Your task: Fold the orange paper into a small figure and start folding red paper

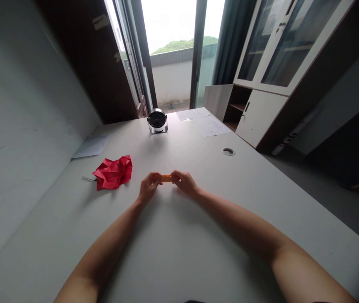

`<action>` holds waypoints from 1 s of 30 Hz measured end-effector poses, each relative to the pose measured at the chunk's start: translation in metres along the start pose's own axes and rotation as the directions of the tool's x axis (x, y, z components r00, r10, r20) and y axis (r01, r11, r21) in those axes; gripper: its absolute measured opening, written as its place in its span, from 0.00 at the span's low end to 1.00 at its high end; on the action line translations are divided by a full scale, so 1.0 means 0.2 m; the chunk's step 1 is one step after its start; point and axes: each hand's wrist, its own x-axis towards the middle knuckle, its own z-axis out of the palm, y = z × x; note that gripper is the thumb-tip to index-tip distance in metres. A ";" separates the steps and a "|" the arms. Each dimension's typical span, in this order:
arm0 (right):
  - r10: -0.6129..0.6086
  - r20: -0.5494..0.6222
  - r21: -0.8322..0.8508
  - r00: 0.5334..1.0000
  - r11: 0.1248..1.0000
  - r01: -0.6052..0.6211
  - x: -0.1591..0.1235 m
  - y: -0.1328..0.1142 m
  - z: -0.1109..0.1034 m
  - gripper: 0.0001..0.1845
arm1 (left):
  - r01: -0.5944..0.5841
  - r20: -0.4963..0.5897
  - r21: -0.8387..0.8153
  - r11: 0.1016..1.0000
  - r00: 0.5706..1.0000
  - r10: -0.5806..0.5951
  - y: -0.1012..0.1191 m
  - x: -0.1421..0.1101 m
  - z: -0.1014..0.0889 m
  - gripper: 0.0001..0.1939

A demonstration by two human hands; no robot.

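Between my two hands is a small folded strip of orange paper (166, 179), held level just above the white table (179, 235). My left hand (149, 185) pinches its left end, and my right hand (183, 182) pinches the right end. Both sets of fingers are closed and hide the strip's ends. To the left of my left hand lies a creased piece of red paper (113, 172), with a thin dark cord or wire (89, 179) sticking out at its left side.
A small black fan (157, 119) on a silver stand sits at the table's far side. Paper sheets (211, 125) lie at the back right, another sheet (91, 146) by the left wall. A round cable hole (228, 151) is at right. White cabinets (261, 113) stand beyond the right edge.
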 end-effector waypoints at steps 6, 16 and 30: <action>-0.007 0.026 -0.085 1.000 0.996 0.009 0.01 0.02 0.01 0.07 | -0.056 -0.008 0.174 0.983 0.998 0.058 0.03 -0.01 -0.01 0.10; -0.235 0.093 -0.304 0.968 0.919 0.252 0.00 0.01 -0.02 0.10 | -0.299 0.190 0.596 0.746 0.954 0.231 0.09 -0.03 0.00 0.09; -0.298 0.211 -0.412 0.931 0.837 0.361 0.00 -0.01 -0.01 0.18 | -0.423 0.327 0.747 0.513 0.906 0.270 0.09 -0.03 0.00 0.12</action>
